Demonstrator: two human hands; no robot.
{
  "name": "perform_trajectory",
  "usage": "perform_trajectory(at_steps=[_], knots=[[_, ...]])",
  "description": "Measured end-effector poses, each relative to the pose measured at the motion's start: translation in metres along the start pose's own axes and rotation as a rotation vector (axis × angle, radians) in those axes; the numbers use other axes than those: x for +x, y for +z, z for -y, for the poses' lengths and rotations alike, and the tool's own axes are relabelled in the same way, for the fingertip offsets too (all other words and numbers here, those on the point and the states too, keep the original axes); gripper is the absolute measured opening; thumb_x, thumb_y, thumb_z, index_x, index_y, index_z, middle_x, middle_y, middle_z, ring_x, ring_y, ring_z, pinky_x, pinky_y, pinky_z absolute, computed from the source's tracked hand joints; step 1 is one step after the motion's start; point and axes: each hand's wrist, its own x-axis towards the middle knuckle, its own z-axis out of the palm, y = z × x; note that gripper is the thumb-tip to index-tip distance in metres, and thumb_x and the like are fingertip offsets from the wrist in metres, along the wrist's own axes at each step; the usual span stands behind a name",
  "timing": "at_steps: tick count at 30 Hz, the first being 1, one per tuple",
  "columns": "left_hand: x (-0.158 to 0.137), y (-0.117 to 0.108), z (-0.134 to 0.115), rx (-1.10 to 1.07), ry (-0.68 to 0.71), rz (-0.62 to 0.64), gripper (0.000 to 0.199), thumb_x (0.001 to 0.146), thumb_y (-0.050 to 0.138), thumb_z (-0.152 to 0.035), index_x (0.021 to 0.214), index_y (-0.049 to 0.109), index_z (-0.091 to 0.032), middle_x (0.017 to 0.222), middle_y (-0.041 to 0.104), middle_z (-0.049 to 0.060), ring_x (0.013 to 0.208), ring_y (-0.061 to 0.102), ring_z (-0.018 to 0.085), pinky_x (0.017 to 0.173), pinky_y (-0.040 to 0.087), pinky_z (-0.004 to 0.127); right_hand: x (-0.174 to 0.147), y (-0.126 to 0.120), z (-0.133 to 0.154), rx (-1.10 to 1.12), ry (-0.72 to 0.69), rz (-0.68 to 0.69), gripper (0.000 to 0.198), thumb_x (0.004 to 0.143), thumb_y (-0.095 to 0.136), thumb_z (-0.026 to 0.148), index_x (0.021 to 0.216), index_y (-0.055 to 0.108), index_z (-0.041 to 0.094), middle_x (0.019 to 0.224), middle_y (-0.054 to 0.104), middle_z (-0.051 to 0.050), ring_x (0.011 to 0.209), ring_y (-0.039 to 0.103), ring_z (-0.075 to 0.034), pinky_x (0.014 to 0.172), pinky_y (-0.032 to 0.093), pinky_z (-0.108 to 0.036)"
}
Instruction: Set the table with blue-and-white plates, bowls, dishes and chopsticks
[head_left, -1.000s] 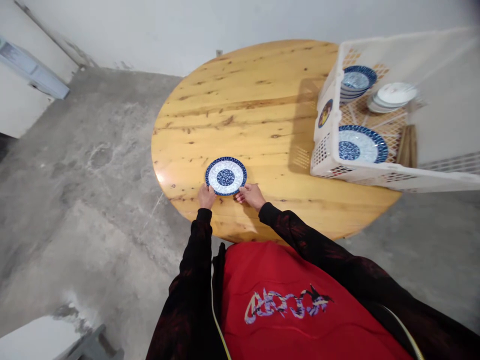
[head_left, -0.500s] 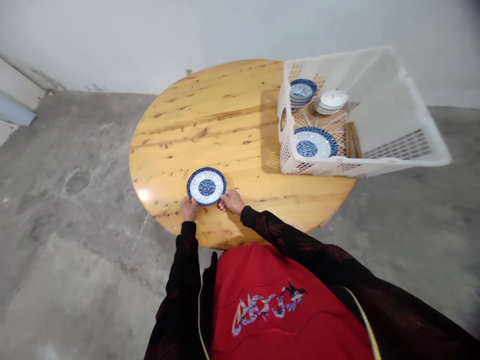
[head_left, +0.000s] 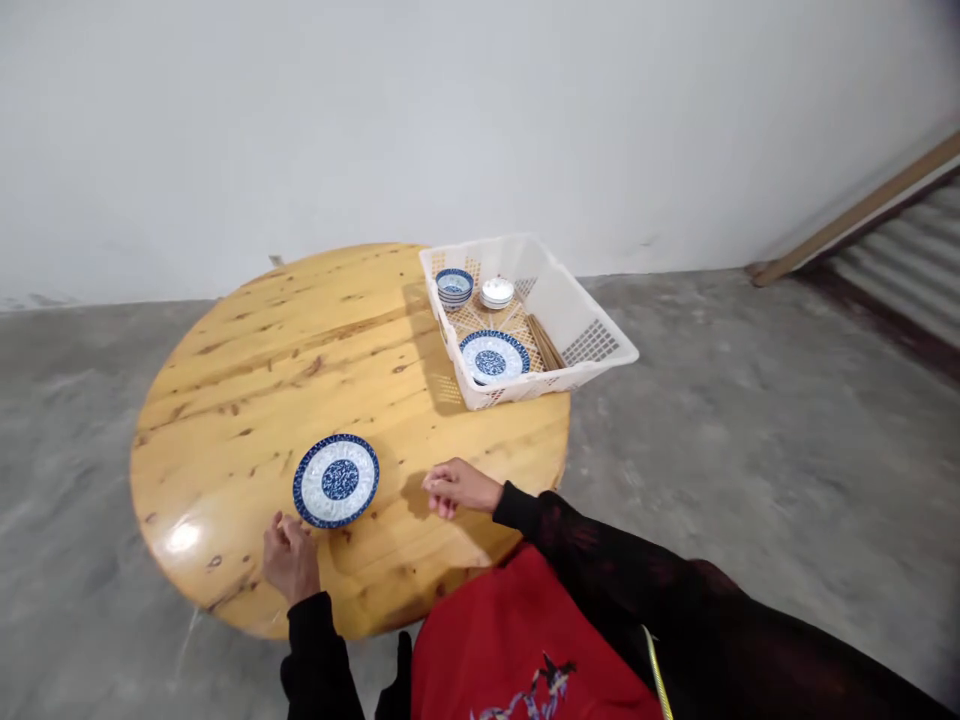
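A round plate (head_left: pixel 336 480) with a dark blue patterned rim and a blue centre lies flat on the wooden table (head_left: pixel 247 400). Just off its lower left edge is my left hand (head_left: pixel 291 560), fingers curled in and nothing visible in them. My right hand (head_left: pixel 461 488) hovers over the table to the right of the plate, apart from it. Its fingers are bent together, thumb against them, and nothing shows between them.
At the table's right side stands a white plastic basket (head_left: pixel 589 305). Inside are stacked blue-and-white bowls (head_left: pixel 454 287), small white dishes (head_left: pixel 496 291), blue-rimmed plates (head_left: pixel 493 358) and a bundle of chopsticks (head_left: pixel 546 343). A white wall (head_left: pixel 375 130) rises behind the table.
Both hands have let go of the plate, and the right hand has moved away to the right. The view has swung right and tilted up.
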Motion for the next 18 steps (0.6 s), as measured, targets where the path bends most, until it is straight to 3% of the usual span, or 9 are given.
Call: perform_trajectory(at_steps=[4, 7, 9, 11, 14, 18], knots=[[-0.009, 0.003, -0.019, -0.016, 0.05, -0.072, 0.039, 0.089, 0.043, -0.041, 0.115, 0.064, -0.021, 0.089, 0.074, 0.004, 0.077, 0.073, 0.022, 0.079, 0.057, 0.034, -0.012, -0.077, 0.036, -0.011, -0.071, 0.08, 0.035, 0.089, 0.069, 0.049, 0.091, 0.07, 0.014, 0.075, 0.071, -0.004, 0.06, 0.066, -0.014, 0.057, 0.056, -0.025], [-0.023, 0.01, -0.045, -0.045, 0.101, -0.037, 0.037, 0.09, 0.044, -0.041, 0.113, 0.065, -0.021, 0.091, 0.074, 0.004, 0.075, 0.072, 0.021, 0.078, 0.057, 0.033, -0.006, -0.148, 0.074, -0.023, -0.298, -0.101, 0.036, 0.081, 0.075, 0.05, 0.084, 0.071, 0.014, 0.07, 0.071, -0.005, 0.052, 0.064, -0.012, 0.05, 0.053, -0.022], [-0.034, 0.018, -0.071, -0.076, 0.134, -0.007, 0.039, 0.091, 0.044, -0.042, 0.117, 0.064, -0.02, 0.094, 0.074, 0.005, 0.075, 0.071, 0.019, 0.077, 0.056, 0.032, 0.007, -0.192, 0.096, -0.053, -0.367, -0.26, 0.033, 0.08, 0.076, 0.047, 0.079, 0.071, 0.014, 0.067, 0.07, -0.006, 0.048, 0.061, -0.011, 0.045, 0.05, -0.019], [-0.041, 0.03, -0.105, -0.088, 0.213, 0.023, 0.04, 0.093, 0.044, -0.043, 0.118, 0.064, -0.02, 0.097, 0.074, 0.006, 0.076, 0.071, 0.019, 0.078, 0.056, 0.032, 0.028, -0.229, 0.109, -0.097, -0.367, -0.367, 0.03, 0.081, 0.076, 0.042, 0.074, 0.069, 0.014, 0.063, 0.068, -0.005, 0.045, 0.058, -0.009, 0.043, 0.048, -0.017], [-0.045, 0.055, -0.172, -0.05, 0.435, 0.091, 0.037, 0.095, 0.046, -0.043, 0.115, 0.066, -0.02, 0.1, 0.073, 0.007, 0.083, 0.07, 0.019, 0.084, 0.055, 0.032, 0.071, -0.272, 0.117, -0.17, -0.327, -0.396, 0.025, 0.082, 0.074, 0.031, 0.067, 0.066, 0.013, 0.058, 0.067, -0.005, 0.043, 0.055, -0.008, 0.04, 0.045, -0.015], [-0.036, 0.113, -0.272, 0.083, 0.709, 0.217, 0.028, 0.096, 0.048, -0.031, 0.11, 0.069, -0.019, 0.094, 0.07, 0.008, 0.087, 0.068, 0.021, 0.085, 0.051, 0.032, 0.14, -0.315, 0.119, -0.274, -0.25, -0.385, 0.018, 0.082, 0.068, 0.015, 0.064, 0.064, 0.012, 0.056, 0.067, -0.005, 0.042, 0.056, -0.008, 0.04, 0.042, -0.015]])
